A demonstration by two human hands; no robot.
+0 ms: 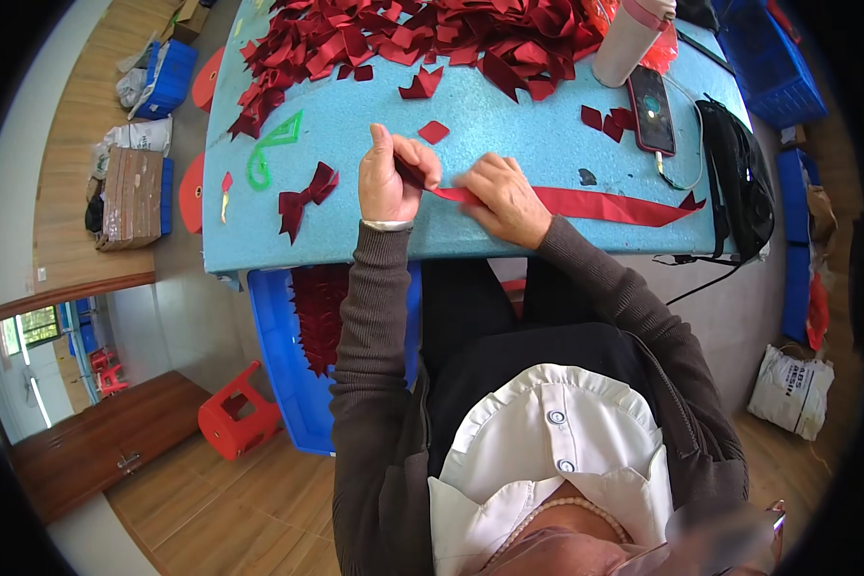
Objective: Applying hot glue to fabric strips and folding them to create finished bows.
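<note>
A long red ribbon [610,205] runs across the blue-covered table, its notched end lying at the right. My left hand [389,180] is closed around the ribbon's other end, thumb pointing up, with a dark red fold showing between thumb and fingers. Over the stretch beside it, my right hand [507,202] has its fingers curled on the ribbon; their tips are slightly blurred. Left of my hands lies a dark red velvet bow [307,201]. A small red diamond-shaped piece [433,132] and a notched red piece [421,84] rest beyond them.
A heap of red ribbon pieces [355,43] covers the far table. At the right are a tumbler [632,40], a phone [651,110] on a cable and a black bag [739,182]. A green plastic piece [276,146] lies left. Below stands a blue crate [283,370].
</note>
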